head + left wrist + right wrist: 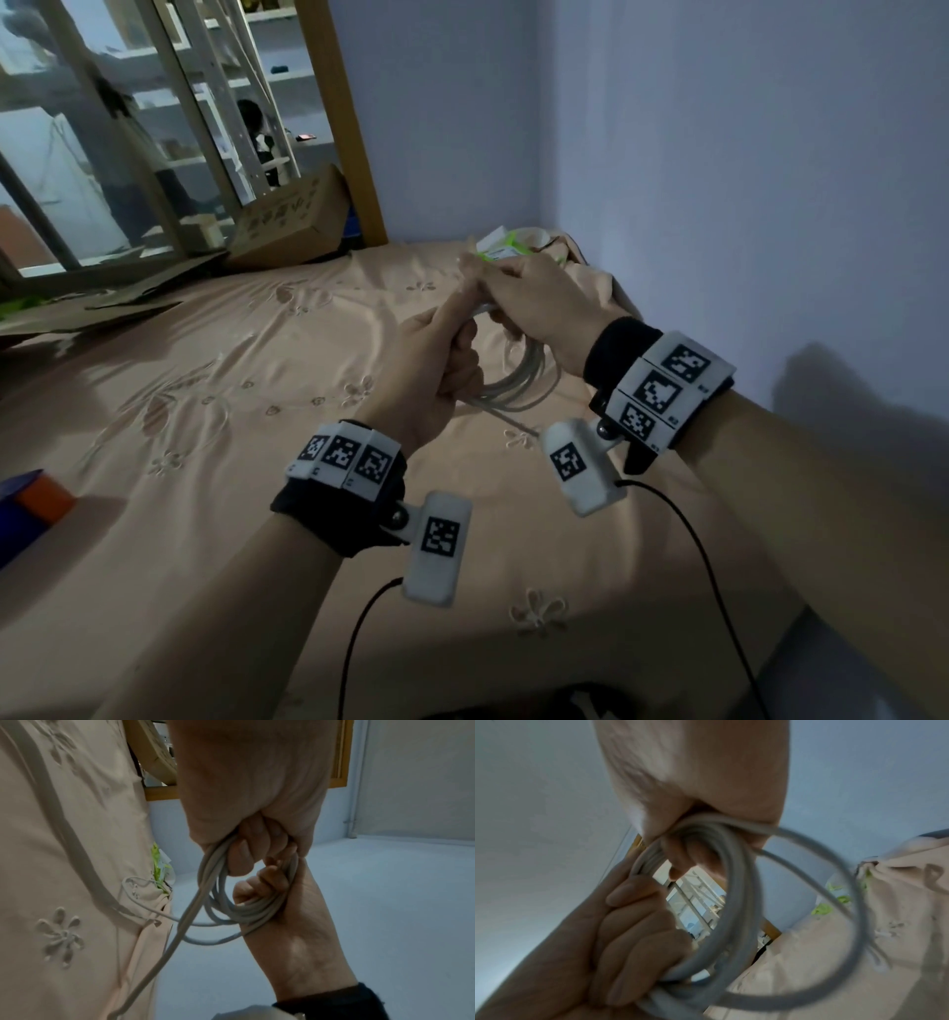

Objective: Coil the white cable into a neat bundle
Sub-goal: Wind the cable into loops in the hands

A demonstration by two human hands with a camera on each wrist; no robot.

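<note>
The white cable (518, 383) hangs as a coil of several loops between my two hands, above the peach bed sheet. My left hand (454, 354) grips the coil's near side with curled fingers. My right hand (513, 308) holds the top of the coil from the right. In the left wrist view the cable (231, 902) runs through the left hand (257, 845), and one loose strand trails down to the sheet. Seen from the right wrist, the right hand (693, 858) is curled through the blurred cable (739, 902), and the left hand (634, 933) clutches its lower side.
The bed sheet (231, 411) spreads below and to the left. A green-and-white packet (506, 246) lies in the far corner by the wall (719, 205). A cardboard box (287, 226) and a wooden post (349, 128) stand behind. An orange-and-blue box (36, 501) sits at the left edge.
</note>
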